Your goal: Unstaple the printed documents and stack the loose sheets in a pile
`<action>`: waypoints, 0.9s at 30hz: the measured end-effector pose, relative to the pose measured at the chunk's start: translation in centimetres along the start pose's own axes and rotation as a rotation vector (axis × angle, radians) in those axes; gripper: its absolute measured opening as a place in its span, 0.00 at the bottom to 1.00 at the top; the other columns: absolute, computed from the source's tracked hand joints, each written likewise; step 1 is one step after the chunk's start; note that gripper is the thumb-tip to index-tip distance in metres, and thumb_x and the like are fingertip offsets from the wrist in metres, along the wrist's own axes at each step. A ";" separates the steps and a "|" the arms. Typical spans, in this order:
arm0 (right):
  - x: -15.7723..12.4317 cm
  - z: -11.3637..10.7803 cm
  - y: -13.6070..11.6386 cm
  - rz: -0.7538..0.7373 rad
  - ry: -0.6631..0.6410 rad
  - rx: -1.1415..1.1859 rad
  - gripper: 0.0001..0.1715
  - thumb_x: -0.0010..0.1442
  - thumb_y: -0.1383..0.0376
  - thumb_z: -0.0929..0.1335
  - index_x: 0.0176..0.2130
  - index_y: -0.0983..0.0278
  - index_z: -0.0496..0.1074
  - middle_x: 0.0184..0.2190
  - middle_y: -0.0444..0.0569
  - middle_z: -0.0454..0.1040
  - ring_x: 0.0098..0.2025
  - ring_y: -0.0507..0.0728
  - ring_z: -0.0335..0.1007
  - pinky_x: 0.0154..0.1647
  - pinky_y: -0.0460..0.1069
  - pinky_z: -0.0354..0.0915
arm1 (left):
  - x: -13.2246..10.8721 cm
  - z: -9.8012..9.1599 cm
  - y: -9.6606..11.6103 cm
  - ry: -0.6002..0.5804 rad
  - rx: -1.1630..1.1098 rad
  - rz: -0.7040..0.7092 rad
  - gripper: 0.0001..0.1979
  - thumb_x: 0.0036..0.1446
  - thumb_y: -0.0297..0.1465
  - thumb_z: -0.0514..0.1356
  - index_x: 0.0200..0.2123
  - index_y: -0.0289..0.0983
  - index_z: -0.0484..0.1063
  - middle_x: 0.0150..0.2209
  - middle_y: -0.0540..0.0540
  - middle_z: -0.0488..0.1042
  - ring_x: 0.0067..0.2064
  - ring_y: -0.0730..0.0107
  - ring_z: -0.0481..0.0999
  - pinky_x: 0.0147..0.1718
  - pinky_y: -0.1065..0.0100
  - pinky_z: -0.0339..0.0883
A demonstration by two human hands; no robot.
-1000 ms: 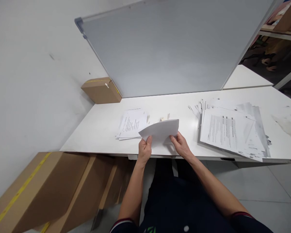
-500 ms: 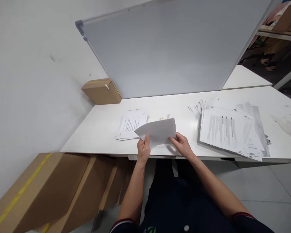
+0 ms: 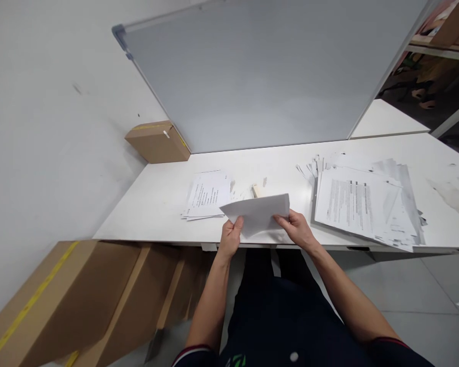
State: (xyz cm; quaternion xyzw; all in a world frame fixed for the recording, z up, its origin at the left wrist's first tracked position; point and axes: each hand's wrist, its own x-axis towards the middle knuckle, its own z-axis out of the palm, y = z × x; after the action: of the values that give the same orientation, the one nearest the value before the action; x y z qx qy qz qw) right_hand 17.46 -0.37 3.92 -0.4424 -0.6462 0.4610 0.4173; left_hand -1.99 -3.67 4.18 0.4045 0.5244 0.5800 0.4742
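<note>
A sheet of paper, bent over on itself, is held up over the table's front edge; whether it is one sheet or more I cannot tell. My left hand pinches its lower left side, thumb on top. On the right side, my right hand grips it between thumb and fingers. Just beyond the paper lies a small cream-coloured object, partly hidden by it. To the left is a small stack of printed sheets. A larger, untidy pile of printed papers lies to the right.
The white table runs across in front of me. A whiteboard leans along its back. A cardboard box sits at the back left corner. Larger cardboard boxes stand on the floor at the left. A shelf is at the far right.
Both hands and the paper have shifted a little to the right and toward me. More of the cream-coloured object shows behind the paper.
</note>
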 end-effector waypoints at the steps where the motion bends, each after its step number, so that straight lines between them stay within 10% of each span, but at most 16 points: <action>1: -0.1 0.0 0.2 -0.001 0.018 -0.008 0.17 0.55 0.57 0.63 0.40 0.63 0.71 0.35 0.47 0.75 0.39 0.59 0.69 0.37 0.50 0.64 | 0.0 0.0 0.0 -0.017 0.062 0.030 0.18 0.50 0.42 0.57 0.36 0.32 0.72 0.35 0.43 0.76 0.45 0.63 0.71 0.46 0.64 0.63; 9: -1.5 -1.7 -1.9 0.076 -0.020 -0.174 0.16 0.56 0.54 0.62 0.32 0.63 0.69 0.26 0.45 0.72 0.29 0.55 0.67 0.27 0.46 0.62 | -1.2 1.0 0.7 -0.070 0.089 -0.032 0.20 0.53 0.44 0.54 0.40 0.33 0.70 0.33 0.45 0.75 0.36 0.67 0.74 0.38 0.65 0.66; 15: -2.9 -4.5 -0.7 0.441 -0.173 -0.027 0.16 0.53 0.56 0.63 0.35 0.64 0.70 0.32 0.48 0.75 0.31 0.59 0.72 0.27 0.48 0.65 | -0.5 1.0 -1.8 -0.169 0.205 -0.145 0.22 0.53 0.43 0.53 0.44 0.33 0.68 0.31 0.44 0.74 0.30 0.70 0.73 0.32 0.66 0.68; 19: -3.7 -6.1 1.0 0.596 -0.175 0.121 0.18 0.51 0.56 0.65 0.37 0.66 0.70 0.33 0.51 0.76 0.33 0.60 0.73 0.29 0.50 0.67 | 1.2 0.6 -3.8 -0.007 0.434 -0.002 0.21 0.54 0.39 0.53 0.48 0.34 0.65 0.35 0.44 0.73 0.33 0.72 0.72 0.35 0.68 0.66; 27: -2.7 -6.0 2.4 0.627 -0.075 0.095 0.17 0.50 0.57 0.65 0.36 0.66 0.71 0.33 0.51 0.77 0.31 0.59 0.73 0.28 0.49 0.67 | 4.1 1.9 -4.5 -0.095 0.781 0.294 0.20 0.58 0.30 0.46 0.54 0.40 0.59 0.41 0.45 0.68 0.34 0.74 0.67 0.38 0.68 0.62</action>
State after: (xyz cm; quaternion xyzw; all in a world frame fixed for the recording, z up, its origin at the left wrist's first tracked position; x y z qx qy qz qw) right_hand 24.33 -1.18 2.62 -0.5826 -0.4710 0.6131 0.2508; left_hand -0.47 0.78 -0.14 0.6507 0.6191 0.3798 0.2214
